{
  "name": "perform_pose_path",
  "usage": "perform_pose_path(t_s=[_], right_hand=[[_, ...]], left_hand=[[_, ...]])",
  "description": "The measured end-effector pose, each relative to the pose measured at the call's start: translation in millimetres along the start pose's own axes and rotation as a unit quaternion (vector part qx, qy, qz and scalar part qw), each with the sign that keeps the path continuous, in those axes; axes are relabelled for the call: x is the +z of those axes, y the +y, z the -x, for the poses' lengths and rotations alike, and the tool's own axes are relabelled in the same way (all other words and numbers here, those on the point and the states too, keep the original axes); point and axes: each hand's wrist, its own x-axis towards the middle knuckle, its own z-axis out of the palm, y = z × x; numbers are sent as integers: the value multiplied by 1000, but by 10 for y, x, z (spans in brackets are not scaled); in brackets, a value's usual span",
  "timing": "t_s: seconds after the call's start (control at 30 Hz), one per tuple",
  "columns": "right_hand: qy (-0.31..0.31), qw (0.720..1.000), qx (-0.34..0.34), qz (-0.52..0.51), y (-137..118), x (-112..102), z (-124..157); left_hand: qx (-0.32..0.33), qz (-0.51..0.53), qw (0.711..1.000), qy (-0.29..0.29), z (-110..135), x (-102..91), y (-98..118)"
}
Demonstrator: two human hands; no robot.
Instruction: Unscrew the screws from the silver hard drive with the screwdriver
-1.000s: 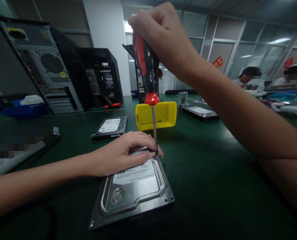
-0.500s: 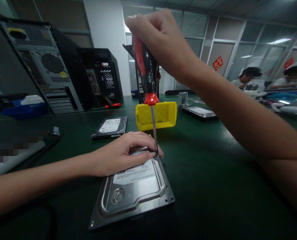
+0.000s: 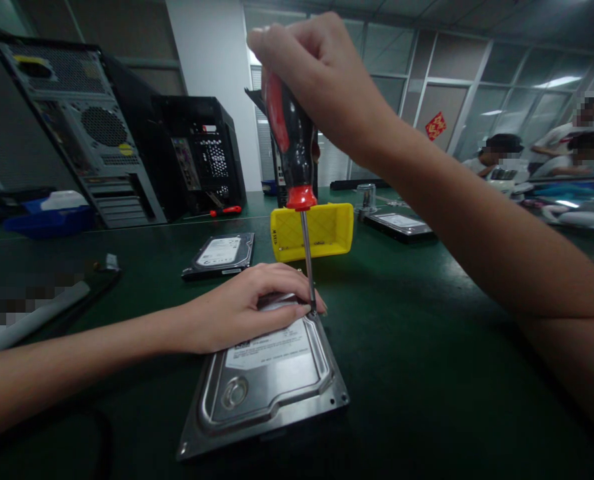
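Beside the matt green table mat point(image 3: 427, 347), the hard drive point(image 3: 269, 383) shows glossy brushed metal; the screwdriver point(image 3: 293, 150) handle is shiny plastic.

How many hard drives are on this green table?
3. The near hard drive lies under the left hand; the second hard drive sits farther back left; the third hard drive lies right of the yellow bin. The arm holding the screwdriver may hide others.

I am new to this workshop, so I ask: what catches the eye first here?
The right hand grips a red and black screwdriver upright at centre, its tip at the far corner of a silver hard drive that the left hand presses onto the green table. A yellow bin stands just behind.
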Motion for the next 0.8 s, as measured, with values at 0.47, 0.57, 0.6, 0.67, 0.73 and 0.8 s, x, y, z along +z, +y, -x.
perform_pose_path(t_s=[0.47, 0.57, 0.6, 0.67, 0.73, 0.8], right_hand=[[8, 1000, 11, 22, -15, 18, -3], [3, 999, 19, 26, -30, 12, 8], [2, 999, 20, 28, -32, 10, 9], [7, 999, 21, 35, -32, 9, 5], [12, 999, 19, 40, -27, 12, -4], [12, 999, 19, 43, -19, 20, -11]], left_hand=[[-7, 2, 1000, -2, 14, -2, -2], [-7, 6, 1000, -1, 13, -2, -1], [-7, 7, 1000, 1, 11, -3, 0], [-6, 7, 1000, 3, 8, -5, 4], [-7, 6, 1000, 3, 4, -7, 10], [-7, 5, 1000, 0, 1, -8, 13]])
